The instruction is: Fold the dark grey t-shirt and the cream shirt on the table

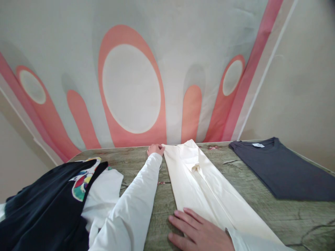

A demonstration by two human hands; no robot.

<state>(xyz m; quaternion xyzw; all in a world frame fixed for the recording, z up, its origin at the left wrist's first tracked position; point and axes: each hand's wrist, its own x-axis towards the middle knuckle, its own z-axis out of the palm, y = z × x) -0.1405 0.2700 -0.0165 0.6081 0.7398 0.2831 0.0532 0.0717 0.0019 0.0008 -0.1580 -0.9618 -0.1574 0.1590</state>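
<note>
Right hand (pixel 199 232), nearest, lies flat on the table (pixel 261 216), fingers spread and holding nothing, pinning the near end of the long cream garment (pixel 206 188). Left hand (pixel 155 149) has its fingers curled on the far corner. Judgement: keep that edge taut and straight.

Left hand (pixel 155 149) grips the cream garment (pixel 206 188), right hand (pixel 199 232) flat on it.

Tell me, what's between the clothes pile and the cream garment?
In the head view, the person's white sleeve crosses the wooden table there, between clothes pile and cream garment; the left hand touches that garment's far corner.
</note>
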